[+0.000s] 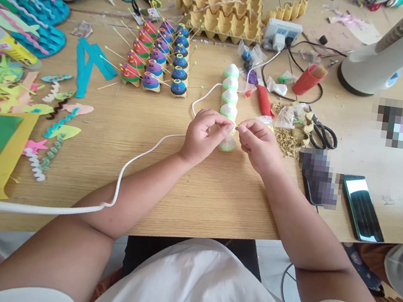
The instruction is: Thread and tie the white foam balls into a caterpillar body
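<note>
My left hand (203, 135) and my right hand (259, 143) meet over a strip of white and green domes (230, 83), the thumb and forefinger of each pinched together. A tiny yellowish bit shows between the fingertips, too small to name. The strip looks like a row cut from an egg carton; its nearest dome (227, 143) shows below the fingers, and the fingers partly cover the domes there. Behind my left hand stand three painted rows of similar domes: red and green (130, 73), purple and blue (151, 81), and blue (178, 87), with pins sticking out.
Egg cartons (227, 13) and a power strip (283, 33) lie at the back. To the right are a red cup (309, 80), scissors (324, 133), a phone (363, 207) and a white device (368, 69). Paper cut-outs (66, 132) lie left. A white cable (120, 180) crosses my left arm.
</note>
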### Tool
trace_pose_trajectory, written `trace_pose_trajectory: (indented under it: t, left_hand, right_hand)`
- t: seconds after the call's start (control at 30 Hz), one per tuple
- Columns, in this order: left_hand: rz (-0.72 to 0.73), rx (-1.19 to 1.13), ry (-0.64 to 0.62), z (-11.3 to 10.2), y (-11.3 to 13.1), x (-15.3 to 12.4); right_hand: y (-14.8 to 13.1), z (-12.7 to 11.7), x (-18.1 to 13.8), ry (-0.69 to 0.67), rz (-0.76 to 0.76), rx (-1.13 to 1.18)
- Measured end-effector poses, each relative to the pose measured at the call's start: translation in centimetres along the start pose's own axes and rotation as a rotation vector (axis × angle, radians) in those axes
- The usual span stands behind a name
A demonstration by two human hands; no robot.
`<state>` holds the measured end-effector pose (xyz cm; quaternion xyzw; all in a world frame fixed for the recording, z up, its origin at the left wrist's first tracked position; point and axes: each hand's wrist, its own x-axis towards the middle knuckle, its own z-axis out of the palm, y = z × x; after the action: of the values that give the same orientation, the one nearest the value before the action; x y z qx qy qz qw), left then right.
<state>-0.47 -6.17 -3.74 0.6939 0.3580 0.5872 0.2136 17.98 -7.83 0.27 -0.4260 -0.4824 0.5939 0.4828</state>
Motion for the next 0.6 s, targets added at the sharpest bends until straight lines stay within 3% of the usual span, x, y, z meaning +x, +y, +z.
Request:
trace_pose_trajectory:
  t: [0.6]
  left_hand:
    - [-0.048, 0.038, -0.089, -0.17, 0.05, 0.0]
  right_hand:
    - [-0.18, 0.11, -0.1, 0.01, 0.01, 0.007]
